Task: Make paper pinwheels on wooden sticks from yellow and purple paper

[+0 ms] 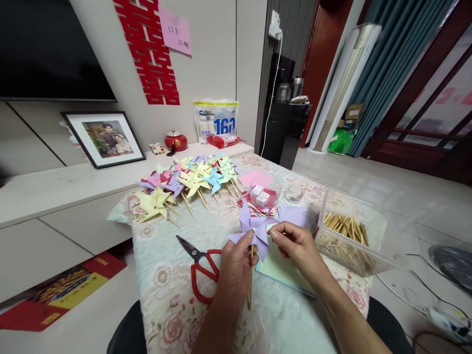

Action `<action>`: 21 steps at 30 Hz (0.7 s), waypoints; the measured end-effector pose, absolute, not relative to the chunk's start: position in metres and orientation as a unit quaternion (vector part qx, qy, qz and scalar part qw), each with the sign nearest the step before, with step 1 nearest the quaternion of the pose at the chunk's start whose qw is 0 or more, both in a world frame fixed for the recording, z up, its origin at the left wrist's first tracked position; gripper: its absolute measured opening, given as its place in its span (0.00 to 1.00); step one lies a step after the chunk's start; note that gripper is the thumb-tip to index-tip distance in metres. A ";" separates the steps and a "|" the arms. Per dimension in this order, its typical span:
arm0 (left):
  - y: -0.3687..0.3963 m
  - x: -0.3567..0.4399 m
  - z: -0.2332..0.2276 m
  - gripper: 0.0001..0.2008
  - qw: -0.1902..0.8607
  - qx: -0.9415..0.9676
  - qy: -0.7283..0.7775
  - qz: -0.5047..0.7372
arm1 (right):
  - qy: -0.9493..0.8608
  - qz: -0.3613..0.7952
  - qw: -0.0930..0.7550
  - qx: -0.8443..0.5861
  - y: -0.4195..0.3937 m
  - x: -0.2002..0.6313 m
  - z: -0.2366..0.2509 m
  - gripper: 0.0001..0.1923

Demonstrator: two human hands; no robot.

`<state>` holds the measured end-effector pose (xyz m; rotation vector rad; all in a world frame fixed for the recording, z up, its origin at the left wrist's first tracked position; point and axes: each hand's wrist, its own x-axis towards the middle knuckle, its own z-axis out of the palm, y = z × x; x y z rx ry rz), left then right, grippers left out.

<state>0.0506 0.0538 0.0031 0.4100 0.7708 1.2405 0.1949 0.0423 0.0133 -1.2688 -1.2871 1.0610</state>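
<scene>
Between the two hands, just above the near half of the tabletop [165, 275], a purple pinwheel [254, 228] sits on a thin wooden stick [251, 280]. The left hand [236, 270] has its fingers closed around the stick below the paper blades, with the thumb up near the hub. The right hand [297, 246] comes in from the right, its fingers [275, 235] pinched together at a blade's edge beside the hub; whether they grip paper or something small I cannot tell.

Under the right hand lies a pale green sheet [283, 270], touching the pinwheel's lower blade in the view. Just left of the left hand rest red-handled scissors [201, 270], blades pointing away toward the far left. A clear plastic tub of wooden sticks [346, 236] stands just right of the right hand, overhanging the tabletop's right edge. Beyond the pinwheel are a small clear dish with white pieces [262, 194] and a pink sheet [254, 178].

Further back, a heap of finished pinwheels [188, 182] in yellow, purple, blue and pink covers the far left corner, sticks pointing toward the person. Bare flowered cloth lies open between the scissors and that heap, and along the near left edge.
</scene>
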 end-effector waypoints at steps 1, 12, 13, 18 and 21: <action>0.054 0.051 0.003 0.16 0.726 0.187 0.349 0.562 | -0.523 0.454 0.500 -0.520 0.043 0.195 0.013 0.19; 0.047 0.057 0.001 0.15 0.727 0.226 0.345 0.549 | -0.463 0.556 0.495 -0.481 0.046 0.193 0.010 0.22; 0.047 0.058 0.001 0.15 0.727 0.229 0.346 0.547 | -0.464 0.555 0.495 -0.481 0.046 0.193 0.009 0.22; 0.049 0.056 0.003 0.15 0.723 0.211 0.350 0.557 | -0.484 0.538 0.493 -0.483 0.046 0.195 0.010 0.21; 0.053 0.051 0.005 0.16 0.712 0.166 0.351 0.586 | -0.512 0.519 0.477 -0.491 0.044 0.195 0.011 0.21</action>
